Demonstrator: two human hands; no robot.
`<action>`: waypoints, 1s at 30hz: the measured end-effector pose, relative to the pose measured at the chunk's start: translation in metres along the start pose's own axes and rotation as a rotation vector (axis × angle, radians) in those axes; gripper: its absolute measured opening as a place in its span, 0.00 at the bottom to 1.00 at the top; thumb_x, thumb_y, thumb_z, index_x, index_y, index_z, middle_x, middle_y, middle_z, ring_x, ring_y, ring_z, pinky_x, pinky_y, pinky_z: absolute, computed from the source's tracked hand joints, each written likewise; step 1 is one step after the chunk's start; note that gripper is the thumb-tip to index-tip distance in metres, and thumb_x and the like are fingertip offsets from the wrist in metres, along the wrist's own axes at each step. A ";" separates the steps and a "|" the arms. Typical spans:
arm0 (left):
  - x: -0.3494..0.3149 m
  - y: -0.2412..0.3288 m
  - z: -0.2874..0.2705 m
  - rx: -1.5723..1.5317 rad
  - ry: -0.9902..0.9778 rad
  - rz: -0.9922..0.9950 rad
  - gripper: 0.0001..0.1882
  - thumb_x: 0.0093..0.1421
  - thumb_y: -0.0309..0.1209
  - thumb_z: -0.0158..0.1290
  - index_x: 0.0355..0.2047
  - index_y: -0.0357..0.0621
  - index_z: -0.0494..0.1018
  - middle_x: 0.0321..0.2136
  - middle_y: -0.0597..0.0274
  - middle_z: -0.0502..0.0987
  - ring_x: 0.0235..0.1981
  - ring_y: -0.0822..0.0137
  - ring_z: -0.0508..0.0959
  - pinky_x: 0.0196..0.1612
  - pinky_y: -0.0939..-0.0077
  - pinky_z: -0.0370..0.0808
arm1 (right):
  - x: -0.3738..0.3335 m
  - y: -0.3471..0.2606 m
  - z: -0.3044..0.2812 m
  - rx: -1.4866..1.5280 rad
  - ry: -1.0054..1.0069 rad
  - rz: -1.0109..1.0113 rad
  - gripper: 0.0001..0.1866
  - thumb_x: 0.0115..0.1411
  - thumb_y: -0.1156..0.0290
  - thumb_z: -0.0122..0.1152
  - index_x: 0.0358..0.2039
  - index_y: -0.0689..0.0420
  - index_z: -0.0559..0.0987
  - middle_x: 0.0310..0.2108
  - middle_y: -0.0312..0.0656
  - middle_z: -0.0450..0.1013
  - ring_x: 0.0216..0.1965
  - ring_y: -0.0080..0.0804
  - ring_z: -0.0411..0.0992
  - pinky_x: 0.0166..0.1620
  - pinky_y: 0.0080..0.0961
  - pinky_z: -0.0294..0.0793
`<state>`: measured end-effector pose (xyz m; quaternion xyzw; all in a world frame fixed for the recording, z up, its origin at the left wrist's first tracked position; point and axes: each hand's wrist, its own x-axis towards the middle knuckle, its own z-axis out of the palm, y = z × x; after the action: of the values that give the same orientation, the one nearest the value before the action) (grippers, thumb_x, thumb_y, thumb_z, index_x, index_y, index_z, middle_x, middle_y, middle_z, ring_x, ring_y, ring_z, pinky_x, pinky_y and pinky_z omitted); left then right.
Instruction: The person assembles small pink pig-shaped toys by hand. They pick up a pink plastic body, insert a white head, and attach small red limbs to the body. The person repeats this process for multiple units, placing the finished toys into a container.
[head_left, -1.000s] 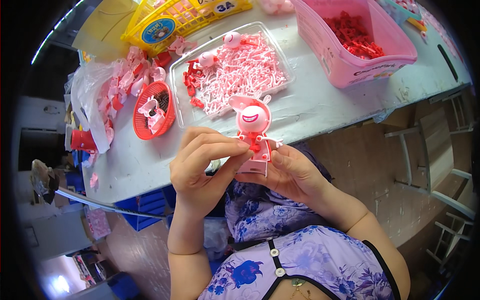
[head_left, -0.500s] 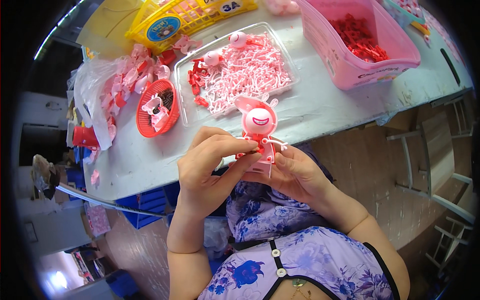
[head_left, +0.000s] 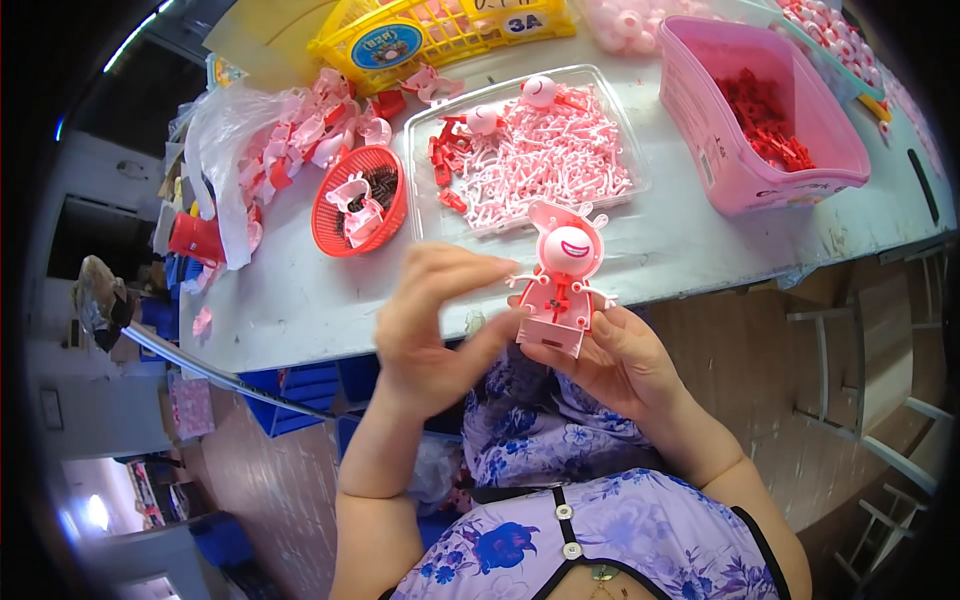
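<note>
— What's at your left?

— A red basket (head_left: 360,200) of pink parts sits on the counter (head_left: 300,300). My left hand (head_left: 430,325) hovers before it, fingers curled, its fingertips pinching the little arm of the pink toy figure (head_left: 560,280).

— And the figure itself?

— It stands upright above the counter's near edge, its base cupped in my right hand (head_left: 610,365). Behind it lies a clear tray (head_left: 530,150) of pink pieces; farther right, a pink bin (head_left: 760,110).
</note>
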<state>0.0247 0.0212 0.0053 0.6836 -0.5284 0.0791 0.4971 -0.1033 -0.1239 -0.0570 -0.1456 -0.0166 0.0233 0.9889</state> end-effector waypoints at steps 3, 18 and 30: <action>0.005 -0.035 -0.025 -0.009 0.182 -0.124 0.09 0.60 0.21 0.52 0.41 0.30 0.73 0.38 0.53 0.78 0.39 0.67 0.75 0.46 0.74 0.69 | -0.003 -0.009 -0.001 -0.034 0.043 -0.006 0.30 0.65 0.66 0.53 0.61 0.66 0.56 0.59 0.52 0.60 0.61 0.47 0.61 0.62 0.38 0.65; 0.073 -0.186 -0.113 0.497 0.163 -0.488 0.11 0.60 0.26 0.50 0.42 0.38 0.76 0.34 0.55 0.81 0.36 0.65 0.80 0.42 0.74 0.74 | 0.002 -0.015 -0.001 -0.058 0.061 -0.042 0.31 0.63 0.66 0.56 0.61 0.67 0.56 0.60 0.51 0.59 0.62 0.52 0.60 0.63 0.39 0.63; 0.130 -0.221 -0.109 1.122 -0.505 0.090 0.15 0.46 0.24 0.55 0.37 0.51 0.76 0.36 0.57 0.72 0.44 0.55 0.71 0.49 0.62 0.68 | -0.003 -0.018 -0.004 -0.066 0.085 -0.054 0.31 0.63 0.65 0.55 0.62 0.65 0.56 0.59 0.52 0.60 0.62 0.53 0.59 0.63 0.41 0.61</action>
<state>0.3030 0.0089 0.0089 0.8156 -0.5361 0.2015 -0.0825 -0.1050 -0.1420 -0.0553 -0.1785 0.0205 -0.0103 0.9837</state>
